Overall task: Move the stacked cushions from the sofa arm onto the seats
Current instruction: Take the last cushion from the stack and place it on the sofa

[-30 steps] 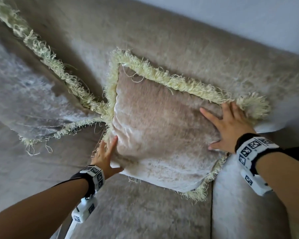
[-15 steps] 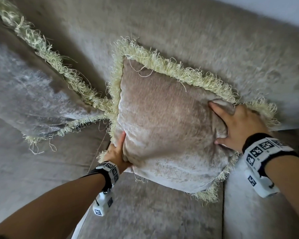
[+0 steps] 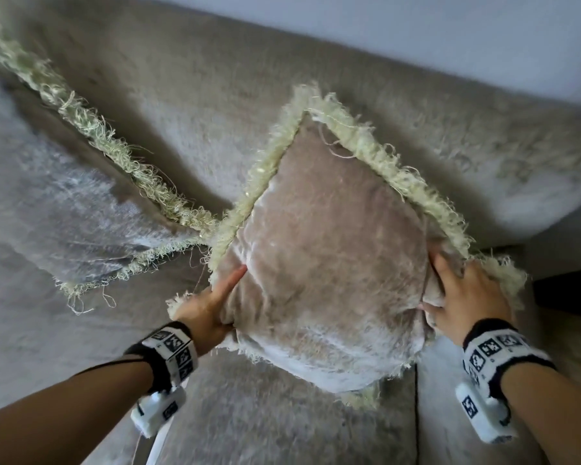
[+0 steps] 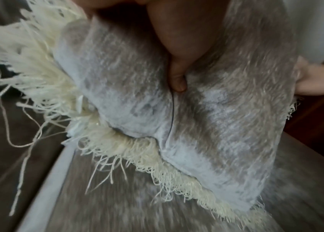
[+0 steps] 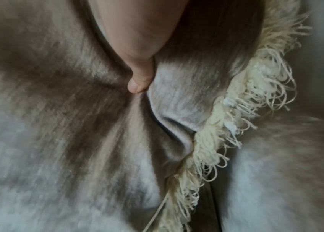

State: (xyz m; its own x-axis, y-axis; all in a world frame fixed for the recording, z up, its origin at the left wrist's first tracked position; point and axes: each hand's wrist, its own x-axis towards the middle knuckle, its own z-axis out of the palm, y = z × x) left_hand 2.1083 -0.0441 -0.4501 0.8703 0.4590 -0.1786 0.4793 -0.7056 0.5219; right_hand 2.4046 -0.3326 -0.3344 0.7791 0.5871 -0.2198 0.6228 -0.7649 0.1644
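Both hands hold the beige cushion point(image 3: 329, 263) by opposite sides. The left hand point(image 3: 208, 307) clamps the left edge, thumb pressed into the face and fingers hidden behind. The right hand point(image 3: 463, 297) bunches the velvet at the right edge, thumb dug into a fold and fingers curled round the pale fringe point(image 3: 416, 182). The cushion stands tilted between the hands, against the sofa backrest point(image 3: 215, 105) beyond them and over the seat point(image 3: 265, 414). Open seat lies near the wrists, with a seam point(image 3: 416, 414) beside the right wrist. Left of the left hand a second fringed cushion point(image 3: 67, 213) leans, its corner touching the held one, crowding that side; its far end is cut off. Motion blur softens the wrist views.
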